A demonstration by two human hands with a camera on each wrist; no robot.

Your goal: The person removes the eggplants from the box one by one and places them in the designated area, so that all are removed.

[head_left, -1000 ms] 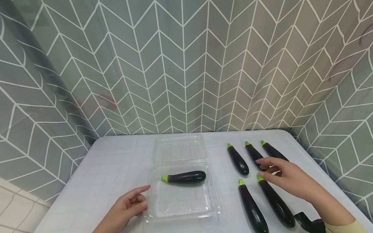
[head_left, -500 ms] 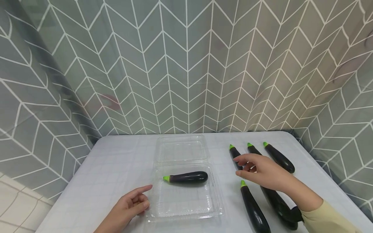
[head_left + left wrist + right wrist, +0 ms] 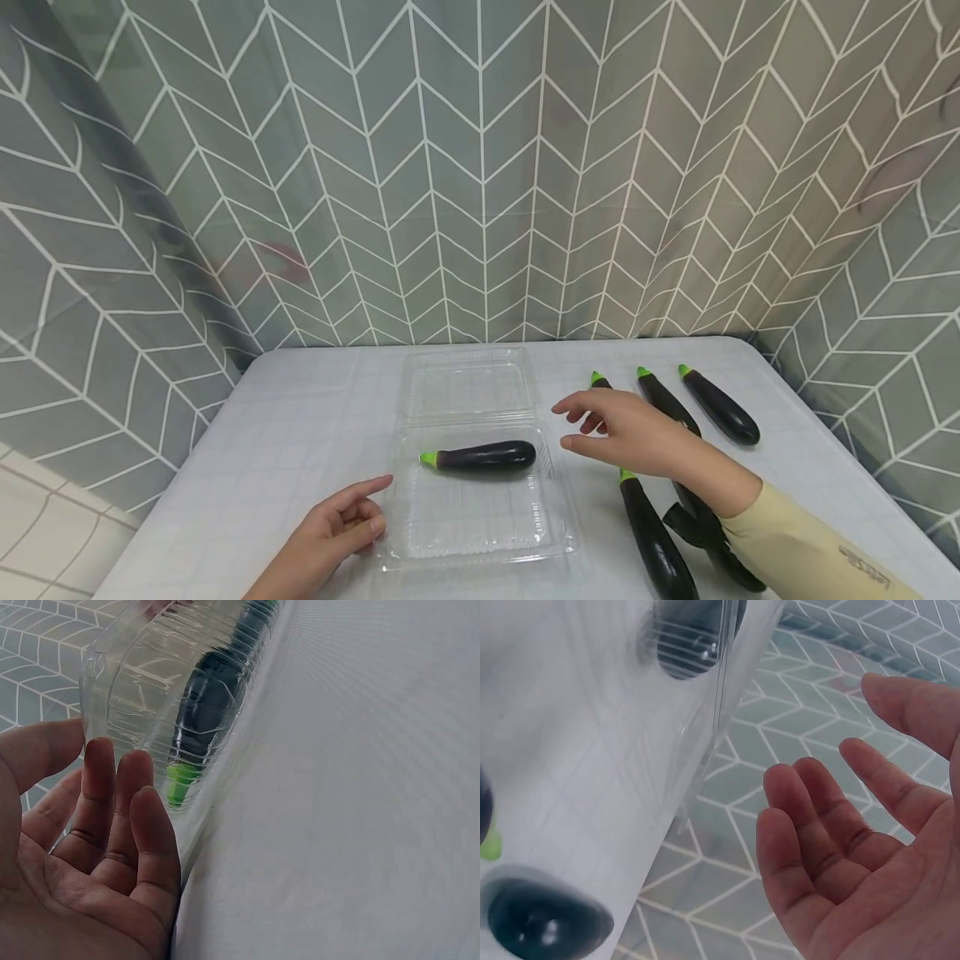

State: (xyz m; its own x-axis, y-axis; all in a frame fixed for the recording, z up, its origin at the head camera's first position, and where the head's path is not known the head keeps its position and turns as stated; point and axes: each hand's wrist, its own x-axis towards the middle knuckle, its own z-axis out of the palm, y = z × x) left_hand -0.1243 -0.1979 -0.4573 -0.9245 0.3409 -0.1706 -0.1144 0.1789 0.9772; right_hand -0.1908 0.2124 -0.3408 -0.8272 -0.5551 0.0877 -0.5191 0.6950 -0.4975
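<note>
A clear plastic clamshell container (image 3: pixel 472 525) lies with its lid folded back, and a dark eggplant (image 3: pixel 486 457) with a bright green stem rests crosswise in its base. My left hand (image 3: pixel 330 529) is at the container's left side, its fingers loosely bent; in the left wrist view a fingertip (image 3: pixel 64 739) appears to touch the plastic edge. To the right of the container, my right hand (image 3: pixel 618 425) hovers with bare, relaxed fingers and holds nothing. It partly hides an eggplant (image 3: pixel 600 381) behind it.
More eggplants lie on the white tablecloth (image 3: pixel 322 400) at the right, including a far-right eggplant (image 3: pixel 720 404) and a front eggplant (image 3: pixel 656 533). My right forearm crosses above some of them. A patterned grey curtain (image 3: pixel 480 167) hangs behind the table.
My right hand has moved left, from over the eggplants toward the container's right side, with nothing in it. The left hand stays at the container, and the eggplant inside has not moved.
</note>
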